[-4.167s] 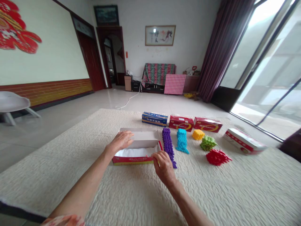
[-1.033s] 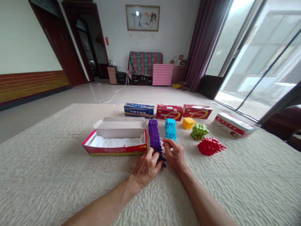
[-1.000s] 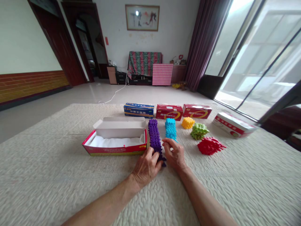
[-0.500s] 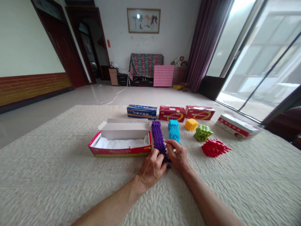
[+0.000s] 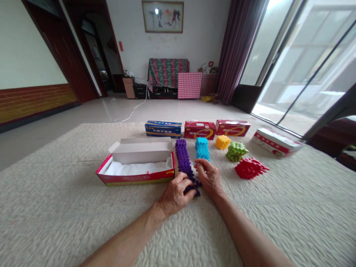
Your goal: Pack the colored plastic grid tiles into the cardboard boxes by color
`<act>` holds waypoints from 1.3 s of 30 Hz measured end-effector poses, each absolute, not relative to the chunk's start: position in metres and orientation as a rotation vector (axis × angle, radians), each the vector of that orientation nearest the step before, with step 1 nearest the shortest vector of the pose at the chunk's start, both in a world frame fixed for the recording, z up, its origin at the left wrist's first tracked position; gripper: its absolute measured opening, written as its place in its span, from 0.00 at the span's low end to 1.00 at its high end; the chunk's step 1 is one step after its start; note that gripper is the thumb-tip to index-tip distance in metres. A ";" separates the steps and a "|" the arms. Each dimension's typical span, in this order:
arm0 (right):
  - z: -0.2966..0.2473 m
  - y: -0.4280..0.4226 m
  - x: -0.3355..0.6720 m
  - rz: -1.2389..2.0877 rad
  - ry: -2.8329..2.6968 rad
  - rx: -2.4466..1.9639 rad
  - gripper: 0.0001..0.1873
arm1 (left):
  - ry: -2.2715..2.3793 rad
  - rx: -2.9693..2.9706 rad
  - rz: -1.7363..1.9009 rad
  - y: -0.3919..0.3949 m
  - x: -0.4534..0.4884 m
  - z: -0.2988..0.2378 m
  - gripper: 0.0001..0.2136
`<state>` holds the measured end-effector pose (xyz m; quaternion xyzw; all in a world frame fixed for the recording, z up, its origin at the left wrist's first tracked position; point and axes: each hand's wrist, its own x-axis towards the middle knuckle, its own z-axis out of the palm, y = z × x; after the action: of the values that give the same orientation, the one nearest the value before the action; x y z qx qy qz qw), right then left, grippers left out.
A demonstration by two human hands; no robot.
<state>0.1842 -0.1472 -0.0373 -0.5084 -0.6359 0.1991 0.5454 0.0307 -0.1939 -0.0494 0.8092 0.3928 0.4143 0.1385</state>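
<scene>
A long stack of purple interlocking plastic pieces (image 5: 183, 155) lies on the quilted cover, just right of an opened red box (image 5: 136, 180). My left hand (image 5: 176, 191) curls over its near end, thumb and fingers closed around purple pieces there. Close beside it, my right hand (image 5: 208, 176) is closed, thumb against fingertips; whatever it may pinch is too small to make out. Just beyond the right hand stands a blue stack of similar pieces (image 5: 202, 148). Farther right sit yellow pieces (image 5: 222, 141), a green block of pieces (image 5: 236, 151) and a red heap (image 5: 250, 168).
Along the back stand a blue box (image 5: 163, 129), a red box (image 5: 199, 130) and another red box (image 5: 233, 128). A white and red box (image 5: 276, 142) lies at the right. White material (image 5: 139, 168) fills the opened box, its lid raised behind.
The view has tipped down and shifted slightly to the right. My left hand's fingers have spread a little around the purple end; my right hand stays pinched near it.
</scene>
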 end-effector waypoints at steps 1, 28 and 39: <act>-0.037 -0.147 0.184 0.474 -1.505 -1.205 0.13 | 1.127 2.318 1.221 -0.194 0.031 -0.049 0.05; -0.041 -0.149 0.187 0.272 -1.632 -1.106 0.11 | 1.254 2.292 0.961 -0.215 0.000 -0.041 0.24; -0.041 -0.150 0.188 0.203 -1.706 -1.056 0.11 | 1.123 2.349 0.777 -0.217 -0.007 -0.035 0.22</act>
<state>0.1877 -0.1496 -0.0405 -0.4429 -0.7156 0.0852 0.5335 -0.0072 -0.2165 -0.0349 0.8452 0.4039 0.2794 0.2106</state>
